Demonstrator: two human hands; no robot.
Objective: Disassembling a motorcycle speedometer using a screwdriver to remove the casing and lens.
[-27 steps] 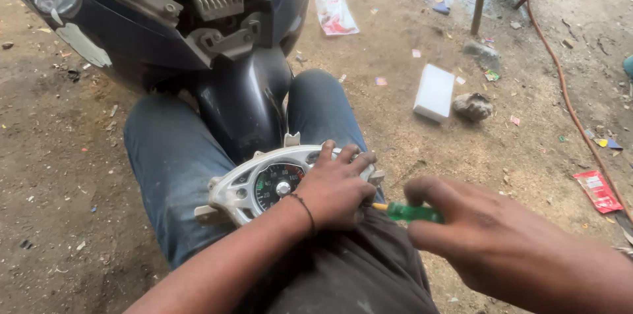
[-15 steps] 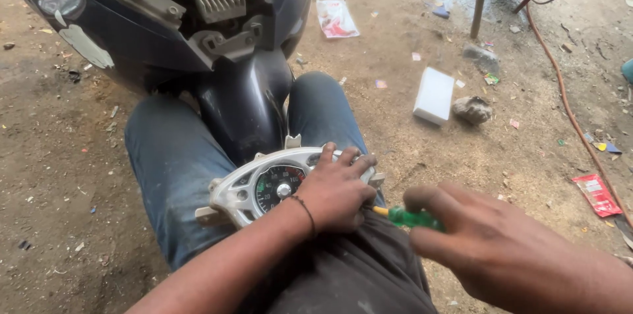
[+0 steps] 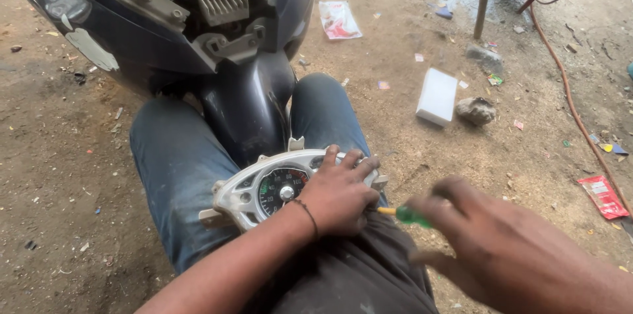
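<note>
Seated on dirt ground (image 3: pixel 59 175), knees in blue jeans (image 3: pixel 178 175), front of a dark scooter (image 3: pixel 250 110) wedged between the legs

Scooter's front cowl (image 3: pixel 99 30) stripped open, bare brackets and a finned metal part (image 3: pixel 223 1) exposed; so instrument cluster already off the machine

Instrument cluster (image 3: pixel 264 185), white housing with round dial, lying face up on the lap, tilted toward the left thigh

Left hand (image 3: pixel 339 189) spread over the cluster's right half, fingers clamped across the housing, pinning it down; thin black band at the wrist

Right hand (image 3: pixel 501 241) blurred, wrapped loosely round a green-handled screwdriver (image 3: pixel 410 215); yellow shaft end pointing at the cluster's right edge, tip hidden behind the left hand

Whether tip sits in a screw: cannot tell

Judged stage: removal from the scooter done, work on the cluster itself under way; housing looks closed yet, lens in place, no loose screws visible on lap or ground

Around: white box (image 3: pixel 437 95) beside a stone (image 3: pixel 476 110), red wrapper (image 3: pixel 603 197), orange hose (image 3: pixel 573 110) trailing right, littered packet (image 3: pixel 339 19) near the scooter
</note>
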